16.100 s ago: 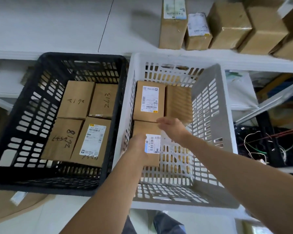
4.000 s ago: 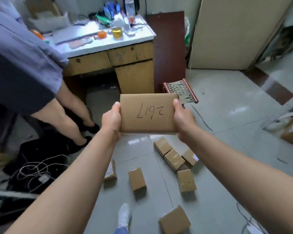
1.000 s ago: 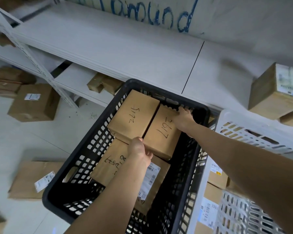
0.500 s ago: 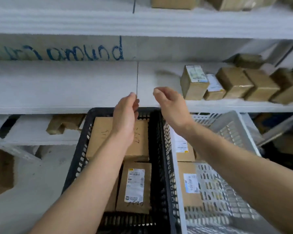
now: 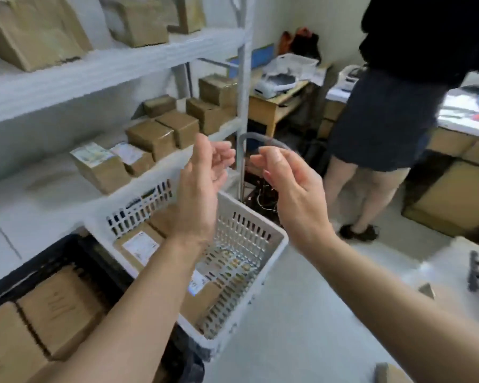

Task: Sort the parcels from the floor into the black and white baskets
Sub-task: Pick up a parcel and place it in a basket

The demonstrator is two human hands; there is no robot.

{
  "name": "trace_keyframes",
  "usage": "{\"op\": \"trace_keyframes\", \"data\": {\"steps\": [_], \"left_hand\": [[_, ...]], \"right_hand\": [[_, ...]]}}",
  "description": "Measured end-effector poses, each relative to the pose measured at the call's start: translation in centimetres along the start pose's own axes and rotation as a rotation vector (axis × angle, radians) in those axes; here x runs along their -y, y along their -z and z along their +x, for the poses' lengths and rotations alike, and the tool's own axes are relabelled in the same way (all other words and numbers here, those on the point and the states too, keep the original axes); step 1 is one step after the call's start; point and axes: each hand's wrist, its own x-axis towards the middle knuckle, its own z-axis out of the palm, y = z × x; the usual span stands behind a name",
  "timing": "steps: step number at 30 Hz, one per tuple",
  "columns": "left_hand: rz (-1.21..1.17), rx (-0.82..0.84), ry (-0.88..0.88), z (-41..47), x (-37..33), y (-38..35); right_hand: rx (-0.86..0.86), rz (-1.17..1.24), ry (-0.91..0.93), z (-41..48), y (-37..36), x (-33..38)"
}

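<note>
Nearest the camera, the black basket (image 5: pixel 75 252) sits at the lower left, cut off by the frame edge, with brown parcels (image 5: pixel 58 302) packed flat inside it; handwriting on one lid is too blurred to read. Just beside it on the right stands the white basket (image 5: pixel 260 230), touching or nearly touching the black one, holding labelled parcels (image 5: pixel 140 246) laid face up, probably so the labels can be checked. Both forearms cross over the baskets and hide much of their contents, so neither count can be made out.

Above the white basket the left hand (image 5: pixel 199 194) and right hand (image 5: pixel 293 189) are raised, palms turned toward each other, fingers (image 5: pixel 221 156) loosely curled and apart, holding nothing. That empty pose suggests a parcel is needed next.

No stretch of floor (image 5: pixel 302 327) with loose parcels shows here; those to sort lie out of view. Behind, boxes (image 5: pixel 152 136) line the shelf (image 5: pixel 94 64). Farther off, another person (image 5: pixel 393 106) stands at a table (image 5: pixel 468 114), cut off at the top of the frame.
</note>
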Motion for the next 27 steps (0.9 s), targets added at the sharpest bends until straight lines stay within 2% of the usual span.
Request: {"op": "trace_keyframes", "data": {"steps": [7, 14, 20, 27], "left_hand": [[-0.029, 0.387, 0.117, -4.5, 3.4, -18.4], [-0.016, 0.707, 0.195, -14.5, 6.1, -36.9], [-0.022, 0.84, 0.262, -21.7, 8.5, -47.7], [0.026, 0.877, 0.305, -23.8, 11.3, -55.1]], "right_hand": [[-0.452, -0.119, -0.017, -5.7, 19.9, 0.4], [-0.854, -0.238, -0.051, -14.5, 39.7, 1.6], [-1.07, -0.213, -0.068, -20.8, 51.4, 2.5], [-1.208, -0.159, -0.103, -23.5, 59.2, 2.2]]}}
